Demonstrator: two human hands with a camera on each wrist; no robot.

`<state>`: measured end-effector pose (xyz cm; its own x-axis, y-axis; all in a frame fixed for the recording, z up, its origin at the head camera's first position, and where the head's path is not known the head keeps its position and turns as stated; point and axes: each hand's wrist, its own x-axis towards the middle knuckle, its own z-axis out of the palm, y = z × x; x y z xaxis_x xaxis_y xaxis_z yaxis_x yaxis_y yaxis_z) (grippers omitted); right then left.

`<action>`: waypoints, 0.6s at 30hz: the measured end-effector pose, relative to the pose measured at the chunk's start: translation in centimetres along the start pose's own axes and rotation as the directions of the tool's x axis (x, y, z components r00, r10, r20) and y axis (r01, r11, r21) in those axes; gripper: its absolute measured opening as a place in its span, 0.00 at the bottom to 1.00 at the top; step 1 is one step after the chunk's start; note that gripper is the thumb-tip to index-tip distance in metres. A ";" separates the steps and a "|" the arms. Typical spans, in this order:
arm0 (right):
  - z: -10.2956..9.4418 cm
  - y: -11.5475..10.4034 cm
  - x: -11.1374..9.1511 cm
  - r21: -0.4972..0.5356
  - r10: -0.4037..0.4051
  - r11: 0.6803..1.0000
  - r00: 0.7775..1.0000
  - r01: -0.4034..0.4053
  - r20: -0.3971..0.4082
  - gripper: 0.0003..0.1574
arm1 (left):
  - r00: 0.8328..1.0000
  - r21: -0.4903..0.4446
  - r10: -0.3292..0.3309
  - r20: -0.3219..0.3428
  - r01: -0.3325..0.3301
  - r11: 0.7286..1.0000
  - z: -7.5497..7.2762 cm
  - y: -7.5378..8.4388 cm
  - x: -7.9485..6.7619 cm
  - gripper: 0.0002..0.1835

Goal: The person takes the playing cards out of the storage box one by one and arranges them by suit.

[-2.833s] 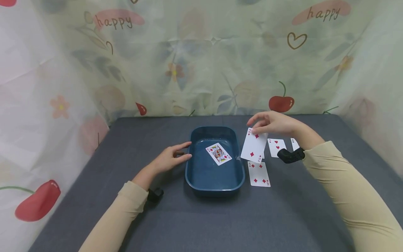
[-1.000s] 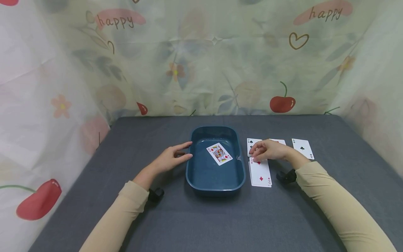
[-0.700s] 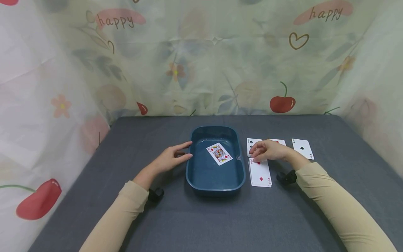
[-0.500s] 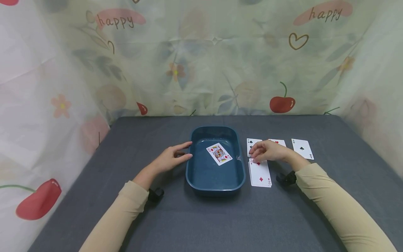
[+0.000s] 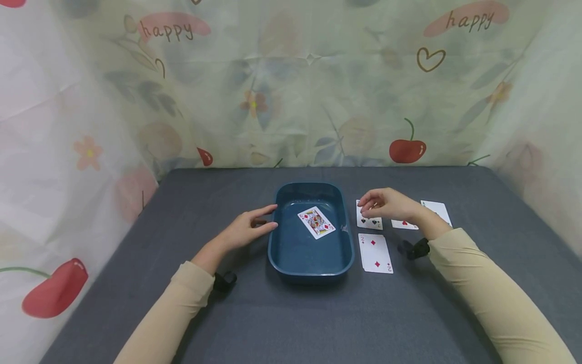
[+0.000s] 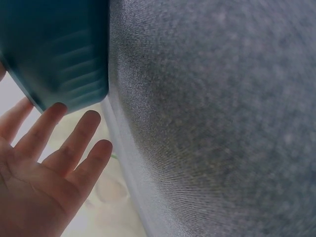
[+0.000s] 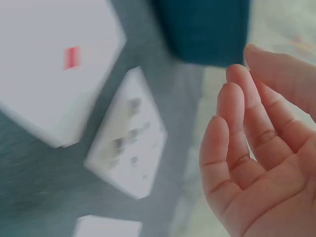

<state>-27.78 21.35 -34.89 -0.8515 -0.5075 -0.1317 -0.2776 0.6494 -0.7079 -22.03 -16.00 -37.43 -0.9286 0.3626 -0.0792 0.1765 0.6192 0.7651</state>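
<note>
My left hand rests its fingertips at the left rim of a dark blue plastic tray, fingers fairly straight. In the left wrist view the palm and spread fingers lie beside the tray's outer wall. A face card of diamonds lies face up inside the tray. My right hand hovers over a spades card, fingers loosely bent and holding nothing. Just in front of that card, the two of diamonds lies on another card whose edge peeks out.
A hearts card lies partly hidden under the right hand, and a clubs card sits farther right behind the wrist. Dark grey cloth covers the table. A printed curtain hangs close behind and at the sides.
The right hand has carried the two of diamonds down onto the four of diamonds, let go and drawn back toward the far side. The left hand and tray stay put.
</note>
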 end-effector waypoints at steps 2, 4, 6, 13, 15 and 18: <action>-0.3 -1.2 0.0 -0.011 -0.020 1.000 1.000 0.020 -0.022 0.22 | 1.000 0.000 -0.004 -0.001 0.004 1.000 0.0 0.0 0.0 0.34; -0.5 -2.6 0.1 -0.011 -0.053 0.999 0.998 0.052 -0.036 0.22 | 1.000 0.000 -0.003 -0.001 0.003 1.000 0.0 0.1 -0.1 0.34; -0.7 -4.0 0.3 -0.003 -0.088 0.996 0.995 0.088 -0.042 0.21 | 1.000 -0.001 -0.002 0.000 0.002 1.000 0.0 0.1 -0.1 0.33; 0.0 -8.6 2.0 -0.001 -0.186 0.983 0.983 0.186 -0.009 0.18 | 1.000 -0.010 0.000 0.002 0.000 1.000 0.0 0.0 0.1 0.33; 0.6 -9.5 2.8 0.004 -0.208 0.978 0.978 0.208 0.013 0.18 | 1.000 -0.011 0.000 0.002 0.000 1.000 0.0 -0.1 0.1 0.33; 1.7 -10.4 4.1 0.001 -0.235 0.972 0.971 0.236 0.051 0.20 | 1.000 -0.013 -0.004 0.003 0.004 1.000 0.0 -0.2 0.2 0.33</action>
<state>-27.60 11.60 -29.26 -0.7384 -0.6743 0.0032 -0.4698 0.5110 -0.7199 -22.27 -16.04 -37.56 -0.9284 0.3620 -0.0840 0.1686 0.6117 0.7729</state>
